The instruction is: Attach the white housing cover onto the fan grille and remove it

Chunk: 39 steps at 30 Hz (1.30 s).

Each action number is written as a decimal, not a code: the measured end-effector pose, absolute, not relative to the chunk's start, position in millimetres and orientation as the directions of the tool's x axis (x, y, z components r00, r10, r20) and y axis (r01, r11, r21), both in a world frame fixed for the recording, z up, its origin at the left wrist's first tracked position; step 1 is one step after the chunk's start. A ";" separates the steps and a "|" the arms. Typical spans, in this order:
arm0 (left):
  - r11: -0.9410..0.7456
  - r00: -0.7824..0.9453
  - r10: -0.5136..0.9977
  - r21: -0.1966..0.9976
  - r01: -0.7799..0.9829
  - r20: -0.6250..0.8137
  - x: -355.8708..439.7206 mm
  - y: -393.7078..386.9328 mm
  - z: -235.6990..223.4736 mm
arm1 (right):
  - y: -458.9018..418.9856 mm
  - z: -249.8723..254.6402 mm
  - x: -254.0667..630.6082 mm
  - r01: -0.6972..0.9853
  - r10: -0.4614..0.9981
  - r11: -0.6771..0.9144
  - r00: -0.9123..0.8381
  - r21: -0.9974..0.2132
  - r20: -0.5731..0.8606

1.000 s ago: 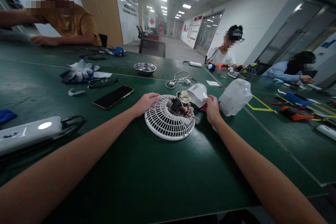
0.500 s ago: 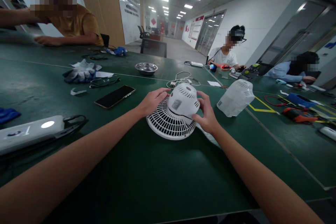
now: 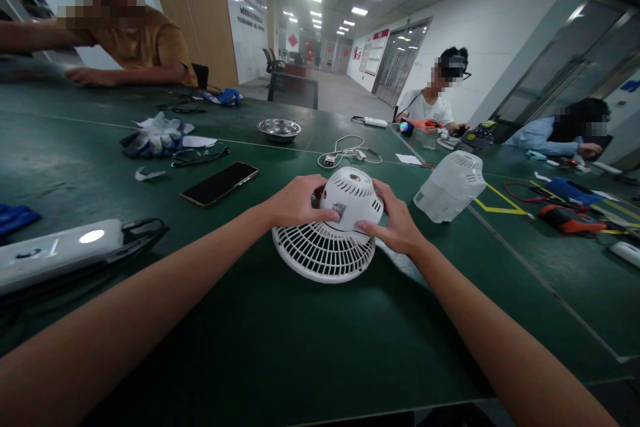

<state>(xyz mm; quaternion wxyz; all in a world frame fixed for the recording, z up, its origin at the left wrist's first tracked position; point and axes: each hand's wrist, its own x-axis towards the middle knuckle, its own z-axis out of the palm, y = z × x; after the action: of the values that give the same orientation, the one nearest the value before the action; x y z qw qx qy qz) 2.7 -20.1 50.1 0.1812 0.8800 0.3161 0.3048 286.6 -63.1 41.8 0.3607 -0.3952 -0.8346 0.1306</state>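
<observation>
A white fan grille [image 3: 320, 257] lies flat on the green table [image 3: 280, 340], with a white domed motor cover [image 3: 353, 197] seated on its middle. My left hand [image 3: 295, 203] grips the cover's left side, thumb and fingers wrapped on it. My right hand [image 3: 395, 220] clasps the cover's right side, fingers pressed on its lower rim. The motor and wires are hidden under the cover.
Another white fan housing [image 3: 450, 185] lies to the right. A black phone [image 3: 219, 183], a white cable [image 3: 345, 153], a steel bowl [image 3: 279, 129], gloves [image 3: 153, 140] and a white device [image 3: 60, 250] lie around. Three other people sit at the table's far sides. Tools [image 3: 570, 217] lie right.
A second ago my right hand held the cover tipped off the exposed motor. It has since been set down over the motor, and both hands have closed on it and drawn the fan nearer.
</observation>
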 end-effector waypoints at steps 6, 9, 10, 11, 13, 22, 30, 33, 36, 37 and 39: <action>-0.708 0.685 0.658 0.566 0.422 0.312 2.5 -20.8 50.3 | -62.9 42.0 285.7 0.551 0.746 0.666 -0.462 -0.503 0.481; -0.680 0.685 0.672 0.601 0.421 0.280 2.6 -21.8 51.5 | -64.2 42.2 283.9 0.536 0.770 0.638 -0.453 -0.552 0.450; -0.678 0.687 0.671 0.606 0.417 0.278 2.7 -22.2 52.0 | -64.5 42.5 283.4 0.539 0.776 0.631 -0.449 -0.558 0.444; -0.679 0.689 0.669 0.605 0.415 0.278 2.9 -22.6 52.5 | -64.8 42.8 283.1 0.545 0.778 0.628 -0.447 -0.556 0.442; -0.684 0.685 0.671 0.593 0.424 0.283 3.0 -23.0 52.8 | -64.8 43.1 282.5 0.565 0.775 0.631 -0.448 -0.532 0.446; -0.753 0.695 0.616 0.537 0.380 0.372 -0.7 -15.8 43.0 | -64.8 39.2 274.5 0.624 0.739 0.658 -0.427 -0.421 0.521; -0.781 0.661 0.577 0.562 0.274 0.480 -1.5 -16.6 35.5 | -73.6 40.0 274.2 0.580 0.782 0.623 -0.465 -0.525 0.414; -0.795 0.694 0.538 0.562 0.229 0.479 -0.5 -20.2 33.0 | -75.0 37.5 275.3 0.525 0.791 0.606 -0.478 -0.597 0.383; -0.822 0.676 0.527 0.511 0.252 0.514 3.1 -24.0 32.2 | -74.2 36.3 276.1 0.487 0.783 0.609 -0.495 -0.626 0.376; -0.829 0.668 0.524 0.495 0.259 0.528 4.4 -25.0 32.3 | -73.9 36.4 276.2 0.482 0.783 0.608 -0.498 -0.631 0.373; -0.838 0.656 0.520 0.474 0.269 0.547 6.7 -26.5 32.9 | -73.6 37.1 275.9 0.480 0.785 0.603 -0.502 -0.637 0.364</action>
<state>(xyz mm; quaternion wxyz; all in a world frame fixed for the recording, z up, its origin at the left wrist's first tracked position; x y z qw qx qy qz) 6.7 -26.5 32.9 0.1786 0.8922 0.2212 0.3510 275.9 -73.6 37.1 0.3246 -0.3790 -0.8343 0.2344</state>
